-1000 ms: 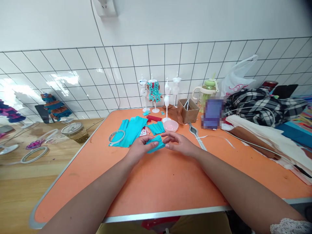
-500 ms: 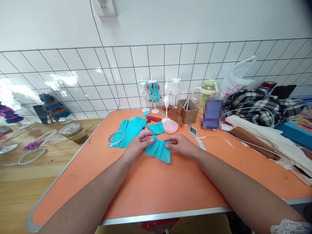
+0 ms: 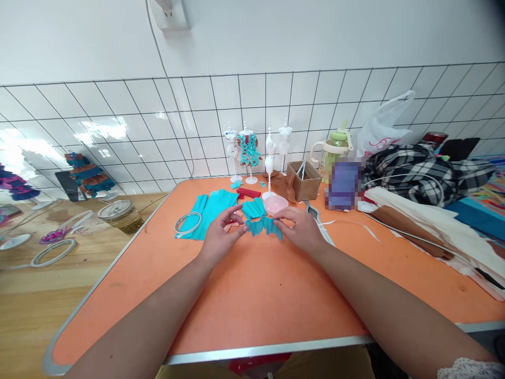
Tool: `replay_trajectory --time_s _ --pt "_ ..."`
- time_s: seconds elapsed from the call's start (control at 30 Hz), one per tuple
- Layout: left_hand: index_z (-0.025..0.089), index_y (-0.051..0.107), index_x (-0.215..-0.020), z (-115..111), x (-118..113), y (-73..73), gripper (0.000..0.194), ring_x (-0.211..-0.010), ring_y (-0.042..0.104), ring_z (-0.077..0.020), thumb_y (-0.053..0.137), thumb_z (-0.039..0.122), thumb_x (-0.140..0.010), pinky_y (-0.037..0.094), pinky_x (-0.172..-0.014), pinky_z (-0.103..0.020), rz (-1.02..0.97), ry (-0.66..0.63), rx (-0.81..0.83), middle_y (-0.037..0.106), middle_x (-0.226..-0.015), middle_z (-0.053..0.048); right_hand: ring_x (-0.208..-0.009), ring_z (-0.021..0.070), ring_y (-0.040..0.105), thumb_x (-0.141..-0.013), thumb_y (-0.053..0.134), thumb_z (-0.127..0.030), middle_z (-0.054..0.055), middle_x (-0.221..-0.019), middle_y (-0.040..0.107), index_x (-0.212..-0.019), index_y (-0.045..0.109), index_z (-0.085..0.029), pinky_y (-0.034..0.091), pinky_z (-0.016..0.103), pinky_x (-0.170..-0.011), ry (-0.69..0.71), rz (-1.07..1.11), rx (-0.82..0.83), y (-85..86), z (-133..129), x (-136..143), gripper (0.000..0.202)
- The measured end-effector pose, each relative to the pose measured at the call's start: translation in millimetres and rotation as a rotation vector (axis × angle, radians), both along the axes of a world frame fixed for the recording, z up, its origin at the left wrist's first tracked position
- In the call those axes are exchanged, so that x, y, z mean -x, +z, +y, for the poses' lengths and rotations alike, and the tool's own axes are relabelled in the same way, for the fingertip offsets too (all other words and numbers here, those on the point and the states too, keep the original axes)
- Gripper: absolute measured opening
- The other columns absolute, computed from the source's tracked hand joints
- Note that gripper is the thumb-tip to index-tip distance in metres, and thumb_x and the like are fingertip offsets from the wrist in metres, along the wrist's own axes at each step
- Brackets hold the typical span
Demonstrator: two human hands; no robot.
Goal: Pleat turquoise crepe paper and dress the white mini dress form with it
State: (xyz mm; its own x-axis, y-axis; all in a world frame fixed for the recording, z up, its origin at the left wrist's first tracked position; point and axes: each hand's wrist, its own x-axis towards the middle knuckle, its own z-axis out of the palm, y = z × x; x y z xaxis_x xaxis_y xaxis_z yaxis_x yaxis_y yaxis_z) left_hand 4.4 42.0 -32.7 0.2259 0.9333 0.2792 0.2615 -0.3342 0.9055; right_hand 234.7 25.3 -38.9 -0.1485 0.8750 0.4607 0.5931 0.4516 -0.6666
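Note:
A small piece of turquoise crepe paper point(image 3: 272, 227), gathered and ruffled, is stretched between my two hands just above the table. My left hand point(image 3: 221, 234) pinches its left end near the thumb tip, the fingers curved. At the other end, my right hand point(image 3: 302, 229) grips the paper between thumb and forefinger. Just behind lies another pleated turquoise piece point(image 3: 253, 209). A larger turquoise crepe sheet point(image 3: 213, 208) is spread to the left, with a roll of narrow tape point(image 3: 188, 214) on it.
A pink bowl point(image 3: 275, 204) stands behind my right hand. Small white dress forms point(image 3: 270, 158) line the back, one dressed in turquoise bits point(image 3: 249, 150). A cardboard box point(image 3: 305, 181), a phone-like blurred object point(image 3: 344, 185) and fabric strips point(image 3: 418, 231) occupy the right.
The crepe piece has turned from hanging toward me to a bunched, narrower strip slightly farther away. My right hand has shifted right, and both hands have changed their hold.

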Motion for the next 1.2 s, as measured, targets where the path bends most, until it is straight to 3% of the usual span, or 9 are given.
replay_trajectory --time_s 0.1,0.23,0.3,0.5,0.67,0.77,0.87,1.0,1.2 --pt "0.025 0.056 -0.121 3.3 1.3 -3.7 0.046 -0.093 0.059 -0.0172 0.062 0.036 -0.077 0.046 -0.086 -0.031 0.161 0.126 -0.086 0.061 -0.096 -0.002 -0.095 0.0234 0.057 -0.087 0.053 -0.030 0.007 -0.094 0.069 -0.092 0.072 -0.023 0.039 0.035 -0.083 0.050 -0.315 -0.179 7.7 -5.2 -7.2 0.021" --pt "0.021 0.064 -0.101 10.9 6.3 -12.5 0.034 -0.078 0.058 -0.0183 0.054 0.047 -0.081 0.045 -0.069 -0.030 0.416 0.158 -0.008 0.064 -0.088 -0.003 -0.067 0.0164 0.058 -0.079 0.063 -0.043 0.001 -0.072 0.068 -0.086 0.073 -0.026 0.037 0.028 -0.063 0.395 -0.501 0.065 12.8 -13.5 -5.7 0.020" --pt "0.021 0.065 -0.087 13.6 9.6 -14.5 0.034 -0.074 0.058 -0.0192 0.051 0.051 -0.081 0.042 -0.063 -0.029 0.532 0.182 -0.027 0.066 -0.083 -0.004 -0.064 0.0141 0.057 -0.083 0.059 -0.045 0.000 -0.071 0.068 -0.083 0.072 -0.025 0.036 0.026 -0.060 0.434 -0.443 0.122 10.2 -14.1 -1.5 0.024" --pt "0.022 0.065 -0.069 12.2 10.5 -14.6 0.045 -0.073 0.059 -0.0221 0.051 0.064 -0.074 0.035 -0.058 -0.029 0.726 0.127 0.021 0.067 -0.077 -0.004 -0.105 0.0252 0.055 -0.082 0.060 -0.032 0.007 -0.115 0.064 -0.113 0.063 -0.024 0.040 0.034 -0.081 0.328 -0.512 0.046 -11.5 -6.7 8.1 0.032" --pt "0.025 0.069 -0.076 6.1 2.4 -21.2 0.038 -0.090 0.058 -0.0269 0.061 0.061 -0.069 0.036 -0.071 -0.034 0.786 0.077 -0.035 0.068 -0.085 -0.005 -0.086 0.0197 0.061 -0.086 0.054 -0.039 0.004 -0.097 0.068 -0.101 0.068 -0.026 0.040 0.030 -0.068 0.347 -0.517 0.147 -12.7 -13.6 16.7 0.024" --pt "0.026 0.069 -0.081 4.4 0.3 -24.4 0.034 -0.101 0.055 -0.0291 0.065 0.057 -0.067 0.036 -0.079 -0.037 0.802 0.036 -0.058 0.067 -0.092 -0.005 -0.083 0.0183 0.060 -0.085 0.055 -0.037 0.002 -0.093 0.068 -0.092 0.068 -0.025 0.038 0.028 -0.065 0.173 -0.410 0.164 -10.3 -11.9 18.3 0.019" --pt "0.027 0.069 -0.083 4.6 -0.7 -26.1 0.031 -0.106 0.052 -0.0298 0.068 0.053 -0.067 0.035 -0.084 -0.039 0.810 -0.012 -0.053 0.066 -0.095 -0.004 -0.081 0.0182 0.060 -0.084 0.055 -0.043 0.003 -0.091 0.068 -0.098 0.067 -0.024 0.037 0.027 -0.061 -0.033 -0.277 0.264 -13.5 -2.4 17.5 0.027" --pt "0.027 0.070 -0.084 5.0 -2.8 -27.3 0.032 -0.103 0.052 -0.0297 0.069 0.053 -0.065 0.035 -0.085 -0.040 0.809 -0.024 -0.070 0.065 -0.095 -0.005 -0.076 0.0174 0.059 -0.078 0.060 -0.051 0.004 -0.084 0.067 -0.086 0.072 -0.024 0.036 0.026 -0.057 -0.015 -0.252 0.366 -21.2 6.7 22.0 0.031" --pt "0.026 0.070 -0.085 4.1 -3.1 -27.9 0.034 -0.102 0.052 -0.0285 0.068 0.054 -0.066 0.036 -0.084 -0.038 0.805 -0.055 -0.098 0.063 -0.093 -0.005 -0.070 0.0153 0.058 -0.073 0.067 -0.043 0.003 -0.080 0.067 -0.073 0.069 -0.022 0.035 0.025 -0.054 -0.020 -0.241 0.399 -27.3 5.3 31.7 0.022"
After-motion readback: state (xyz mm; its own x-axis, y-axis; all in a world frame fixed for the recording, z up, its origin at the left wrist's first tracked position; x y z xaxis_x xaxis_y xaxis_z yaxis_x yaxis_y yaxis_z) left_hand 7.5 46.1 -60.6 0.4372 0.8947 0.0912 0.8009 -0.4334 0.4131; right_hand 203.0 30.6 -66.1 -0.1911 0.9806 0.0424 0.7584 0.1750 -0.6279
